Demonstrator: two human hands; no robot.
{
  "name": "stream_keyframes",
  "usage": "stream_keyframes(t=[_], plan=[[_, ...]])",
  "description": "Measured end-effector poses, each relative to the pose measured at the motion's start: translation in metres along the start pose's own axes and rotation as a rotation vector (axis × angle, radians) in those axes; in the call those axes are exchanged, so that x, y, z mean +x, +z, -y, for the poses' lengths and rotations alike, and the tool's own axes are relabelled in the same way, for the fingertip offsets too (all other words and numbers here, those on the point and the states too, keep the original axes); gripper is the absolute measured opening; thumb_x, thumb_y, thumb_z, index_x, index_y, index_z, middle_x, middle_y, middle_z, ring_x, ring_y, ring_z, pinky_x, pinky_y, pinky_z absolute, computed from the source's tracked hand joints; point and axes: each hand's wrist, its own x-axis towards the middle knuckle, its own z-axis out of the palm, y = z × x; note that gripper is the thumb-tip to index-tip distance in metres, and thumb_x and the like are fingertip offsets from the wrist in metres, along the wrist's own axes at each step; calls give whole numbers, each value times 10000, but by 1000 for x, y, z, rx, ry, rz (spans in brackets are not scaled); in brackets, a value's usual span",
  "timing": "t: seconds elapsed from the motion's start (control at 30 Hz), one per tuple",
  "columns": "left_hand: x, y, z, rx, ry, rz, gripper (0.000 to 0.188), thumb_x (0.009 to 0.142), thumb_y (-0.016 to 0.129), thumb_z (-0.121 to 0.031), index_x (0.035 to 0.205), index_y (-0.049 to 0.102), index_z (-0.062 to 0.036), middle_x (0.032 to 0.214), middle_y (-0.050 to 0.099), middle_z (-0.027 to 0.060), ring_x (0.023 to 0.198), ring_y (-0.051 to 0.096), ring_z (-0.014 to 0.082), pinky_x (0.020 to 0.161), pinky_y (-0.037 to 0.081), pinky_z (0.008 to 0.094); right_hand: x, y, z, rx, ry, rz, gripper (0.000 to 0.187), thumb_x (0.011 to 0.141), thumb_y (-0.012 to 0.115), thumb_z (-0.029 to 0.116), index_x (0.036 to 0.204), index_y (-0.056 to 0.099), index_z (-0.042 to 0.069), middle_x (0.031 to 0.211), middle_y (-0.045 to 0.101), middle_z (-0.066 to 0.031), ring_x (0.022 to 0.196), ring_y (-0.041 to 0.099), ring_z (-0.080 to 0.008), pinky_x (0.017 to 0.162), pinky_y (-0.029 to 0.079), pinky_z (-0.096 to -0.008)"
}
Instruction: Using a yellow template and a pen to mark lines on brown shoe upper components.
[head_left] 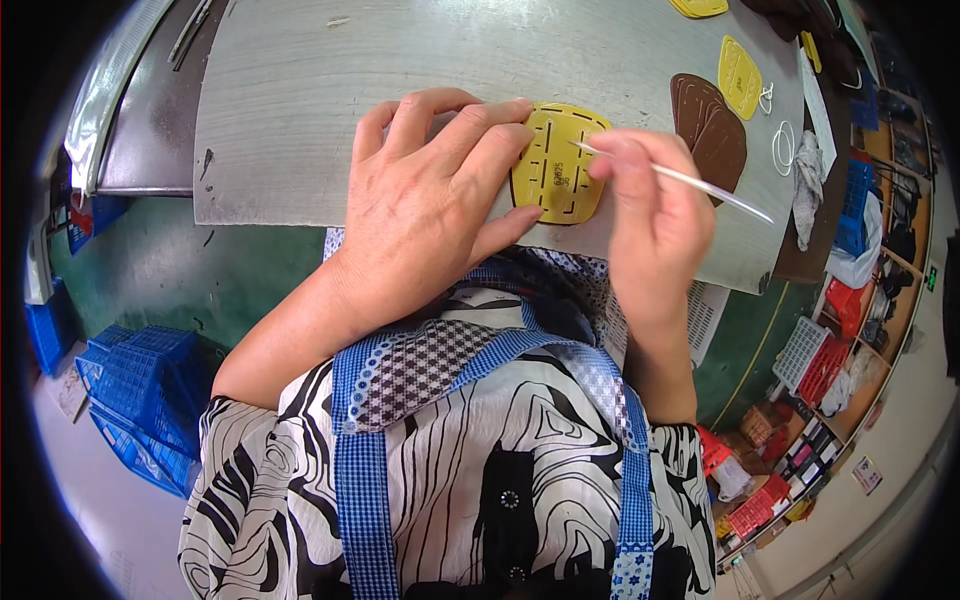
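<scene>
Between both hands (540, 200), yellow template (560, 165) lies under left fingers (470, 130).

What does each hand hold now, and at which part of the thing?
The right hand pinches a thin white stick near its left tip. The left hand grips nothing; its fingers press flat on the yellow slotted plastic template.

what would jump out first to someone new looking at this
At the centre, the left hand presses a yellow slotted template flat on the grey board, while the right hand holds a thin white stick with its tip on the template. A stack of brown pieces lies just right of them.
</scene>
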Motion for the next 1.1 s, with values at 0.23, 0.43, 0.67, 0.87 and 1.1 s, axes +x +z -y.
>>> stream_keyframes(t=[0.23,0.43,0.67,0.87,1.1], plan=[[1,3,0,-20,5,-42,523,772,807,-352,1221,640,-140,1367,645,-20,1214,563,277,1040,385,456,11,19,-2,-129,-167,11,111,993,657,136,936,691,48,827,678,-100,757,598,-315,689,479,-406],[-2,6,2,-5,13,-46,496,779,788,-346,1200,638,-130,1363,646,-19,1209,562,269,1030,388,448,-23,5,9,-149,-187,137,82,972,670,103,920,671,41,815,648,-98,711,570,-315,666,459,-416],[-1,4,1,11,21,-36,501,788,786,-367,1202,637,-128,1372,638,-12,1209,560,269,1028,391,447,-6,0,4,-3,9,119,162,1012,625,138,922,707,30,814,673,-107,741,601,-299,697,469,-400],[0,4,0,11,33,-32,507,783,795,-377,1196,638,-127,1374,631,-12,1216,555,270,1031,393,453,3,11,1,-204,-167,23,127,999,638,126,919,693,45,838,671,-93,760,599,-323,708,473,-413],[-2,3,0,21,31,-26,499,792,790,-363,1198,636,-118,1378,629,-10,1223,550,266,1039,390,450,-37,-11,9,-117,-106,223,153,1003,618,143,901,687,51,824,654,-98,738,562,-307,694,444,-405]])
